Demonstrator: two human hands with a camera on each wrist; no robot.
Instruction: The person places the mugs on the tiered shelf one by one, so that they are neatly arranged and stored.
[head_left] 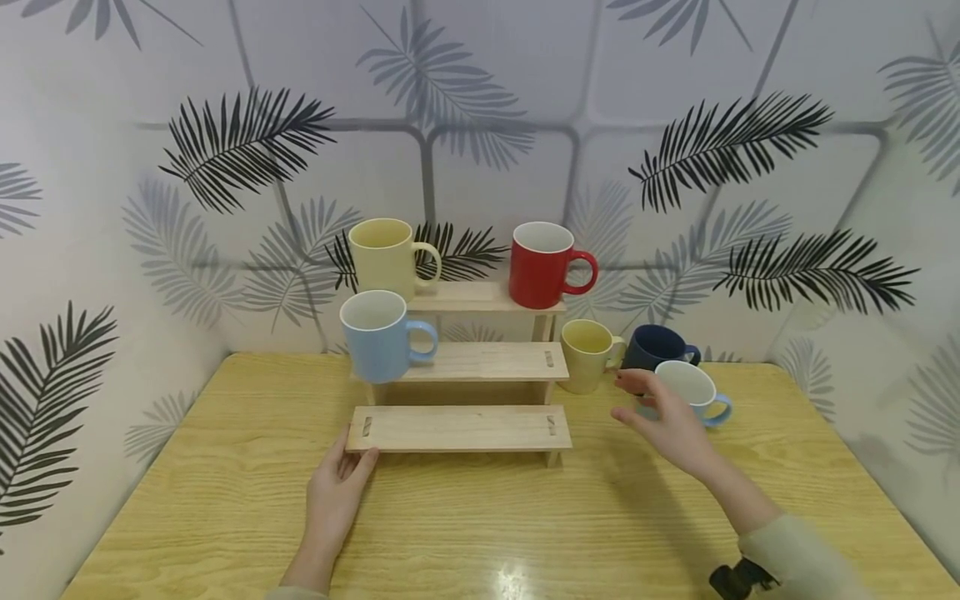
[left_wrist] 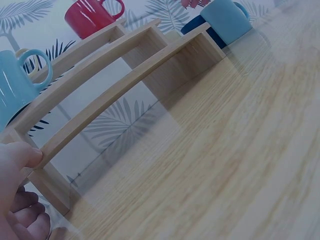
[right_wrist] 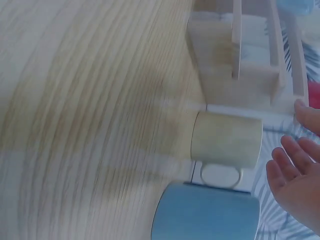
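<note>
My left hand [head_left: 330, 496] grips the left end of the lowest step of a three-step wooden shelf [head_left: 457, 429], thumb at the front edge. In the left wrist view its thumb [left_wrist: 31, 157] presses that end. My right hand [head_left: 670, 427], fingers spread and holding nothing, hovers in front of a light blue mug [head_left: 688, 382] and partly covers it. Beside the shelf stands a pale yellow mug [head_left: 583, 367], handle to the right. A dark blue mug [head_left: 647, 348] stands behind the light blue one.
On the top step stand another yellow mug [head_left: 382, 262] at the left and a red mug [head_left: 538, 271] at the right. Another light blue mug [head_left: 375, 342] sits left on the middle step. A leaf-patterned wall [head_left: 480, 75] backs the wooden table [head_left: 247, 467].
</note>
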